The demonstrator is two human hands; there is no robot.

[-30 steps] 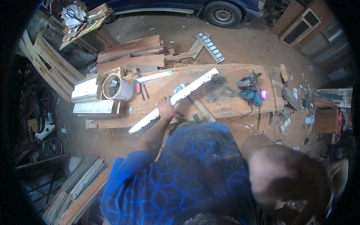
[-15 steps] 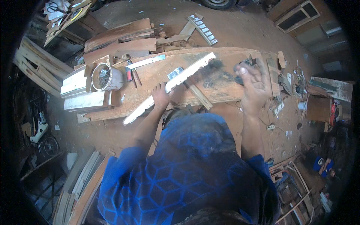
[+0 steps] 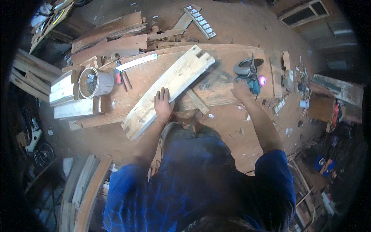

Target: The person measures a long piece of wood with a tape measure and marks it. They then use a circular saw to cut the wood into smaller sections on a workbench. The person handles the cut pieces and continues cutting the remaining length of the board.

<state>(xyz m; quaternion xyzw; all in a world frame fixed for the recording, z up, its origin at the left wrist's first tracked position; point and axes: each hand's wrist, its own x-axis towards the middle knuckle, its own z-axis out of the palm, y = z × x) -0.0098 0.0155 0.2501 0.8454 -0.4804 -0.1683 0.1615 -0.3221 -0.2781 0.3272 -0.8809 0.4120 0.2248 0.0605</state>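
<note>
A long pale wooden board (image 3: 168, 91), notched at its ends, slants across the wooden workbench (image 3: 133, 100) with its broad face turned up. My left hand (image 3: 163, 106) grips its near edge, fingers laid over the face and thumb hidden. My right hand (image 3: 242, 92) is closed at the near end of a teal power tool (image 3: 253, 86) on the bench's right part; its fingertips are partly hidden. The tool has a round dark-grey part (image 3: 242, 68) and a pink glow beside it. A narrow wooden strip (image 3: 199, 101) sticks out from under the board.
Left on the bench stand a whitish bucket (image 3: 104, 84), boxy pale timber pieces (image 3: 75, 108), a metal rule (image 3: 141, 61) and a red-and-black hand tool (image 3: 118, 76). Stacked planks (image 3: 110, 46) lie beyond. Scrap litters the floor at right; more boards (image 3: 83, 193) lean at lower left.
The board has been turned from its narrow edge to show its broad face. My right hand, raised with fingers spread before, has come down onto the power tool, and a pink glow now shows.
</note>
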